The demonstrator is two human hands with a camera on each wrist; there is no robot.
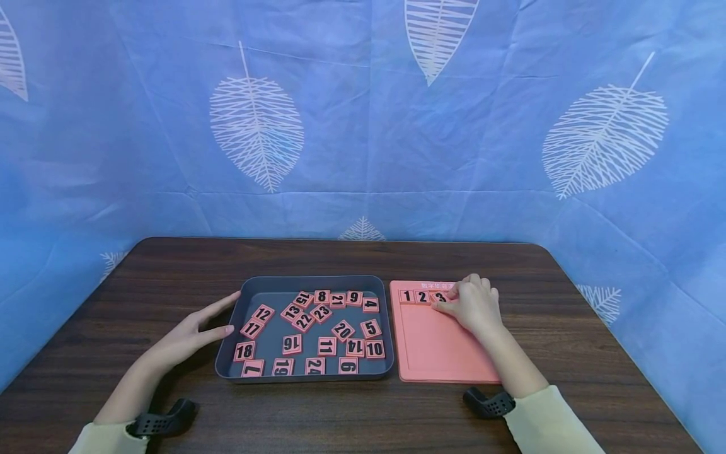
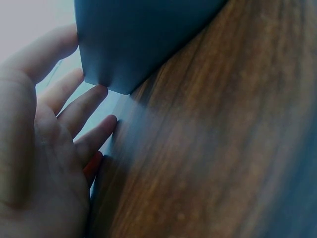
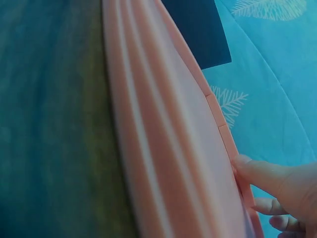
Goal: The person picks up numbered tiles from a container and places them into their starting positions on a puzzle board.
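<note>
A dark grey tray (image 1: pixel 227 356) holds several loose pink number tiles, lying at different angles and some upside down. My left hand (image 1: pixel 184 337) is at its left side, thumb and fingers spread and fairly straight against the wall; the left wrist view shows fingertips (image 2: pixel 101 90) at the tray's corner. To the tray's right lies a pink board (image 1: pixel 437 350). Tile 1 (image 1: pixel 406 296) and tile 2 (image 1: pixel 422 297) sit side by side at its top left. Beside them my right hand (image 1: pixel 476 306) pinches tile 3 (image 1: pixel 439 297), partly covered by the fingers.
Both the tray and the board rest on a dark wood-grain table (image 1: pixel 317 416). Behind it hangs a blue cloth (image 1: pixel 340 139) with white leaf prints. Black bands (image 1: pixel 490 403) are around both wrists.
</note>
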